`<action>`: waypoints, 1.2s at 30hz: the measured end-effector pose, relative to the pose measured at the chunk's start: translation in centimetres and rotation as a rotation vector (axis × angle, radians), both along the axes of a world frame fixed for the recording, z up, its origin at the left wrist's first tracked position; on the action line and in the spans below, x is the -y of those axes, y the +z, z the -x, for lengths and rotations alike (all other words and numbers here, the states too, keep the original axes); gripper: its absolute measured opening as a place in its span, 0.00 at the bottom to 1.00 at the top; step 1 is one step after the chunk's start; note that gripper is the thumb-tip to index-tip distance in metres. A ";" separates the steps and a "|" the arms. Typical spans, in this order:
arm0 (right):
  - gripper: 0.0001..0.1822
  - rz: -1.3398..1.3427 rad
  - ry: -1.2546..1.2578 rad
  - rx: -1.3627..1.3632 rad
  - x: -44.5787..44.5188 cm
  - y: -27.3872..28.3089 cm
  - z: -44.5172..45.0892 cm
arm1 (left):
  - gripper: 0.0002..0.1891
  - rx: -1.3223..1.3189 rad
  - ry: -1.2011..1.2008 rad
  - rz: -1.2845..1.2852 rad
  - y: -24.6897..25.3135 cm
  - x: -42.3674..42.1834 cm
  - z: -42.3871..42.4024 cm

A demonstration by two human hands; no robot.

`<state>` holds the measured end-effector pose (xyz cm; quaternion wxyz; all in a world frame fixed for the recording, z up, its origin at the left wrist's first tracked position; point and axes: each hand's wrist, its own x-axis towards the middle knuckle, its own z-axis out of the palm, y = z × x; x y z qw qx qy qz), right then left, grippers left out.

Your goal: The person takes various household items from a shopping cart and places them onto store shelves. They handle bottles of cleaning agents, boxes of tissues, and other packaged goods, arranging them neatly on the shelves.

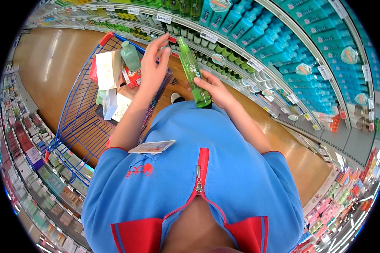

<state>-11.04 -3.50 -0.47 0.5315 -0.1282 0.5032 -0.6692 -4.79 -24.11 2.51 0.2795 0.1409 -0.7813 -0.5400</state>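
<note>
A clear green spray bottle [190,68] with a tall green cap is gripped in my right hand [213,87], its base close to my blue shirt. The thumb lies across its lower front, over part of the label. My left hand [155,58] is raised to the left of the bottle, apart from it, with fingers spread and nothing in them. Below that arm stands a blue wire shopping cart [79,118]. In the cart are a pale green bottle [130,56], a cream box [108,70], a red box [133,77] and a light blue-white box [110,104].
Shelves ahead hold rows of turquoise pump bottles [256,41] and small green jars [231,55], with price tags [209,36] along the edges. A lower grey shelf [345,144] stands at right. More packed shelves [34,151] line the left side, across the brown floor [44,57].
</note>
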 end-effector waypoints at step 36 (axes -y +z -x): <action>0.24 0.087 -0.207 0.202 7.3 -1.9 -5.4 | 0.28 0.151 -0.353 -0.915 -2.9 5.7 -1.5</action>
